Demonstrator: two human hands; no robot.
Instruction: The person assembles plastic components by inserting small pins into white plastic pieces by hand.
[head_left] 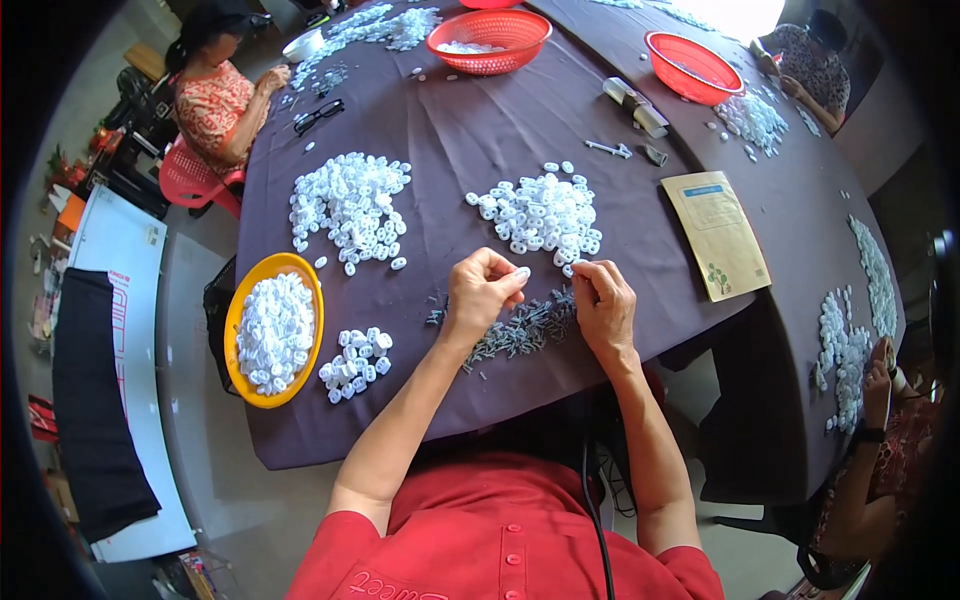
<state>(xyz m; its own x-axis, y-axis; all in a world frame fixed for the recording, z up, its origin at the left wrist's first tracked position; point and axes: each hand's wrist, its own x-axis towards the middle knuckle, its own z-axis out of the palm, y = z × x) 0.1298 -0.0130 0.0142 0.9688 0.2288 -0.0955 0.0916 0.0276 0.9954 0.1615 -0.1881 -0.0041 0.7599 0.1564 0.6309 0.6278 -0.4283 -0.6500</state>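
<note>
My left hand [480, 290] pinches a small white oval plastic piece [522, 273] between thumb and fingertips. Close to its right, my right hand [606, 305] has thumb and forefinger drawn together; whatever they hold is too small to make out. Just beyond both hands lies a heap of white oval pieces with holes [540, 215]. Under and between my hands spreads a heap of small grey pins or screws [515, 332]. A second heap of white pieces [352, 208] lies to the left, with a smaller cluster [355, 365] nearer me.
At the left edge stands a yellow basin [318, 338] filled with white pieces [273, 333]. A brown envelope [718, 235] lies right. Farther off are red baskets [490, 40], eyeglasses [318, 117] and a clear roll [636, 107]. Other people [215, 100] sit around the dark-clothed table [440, 130].
</note>
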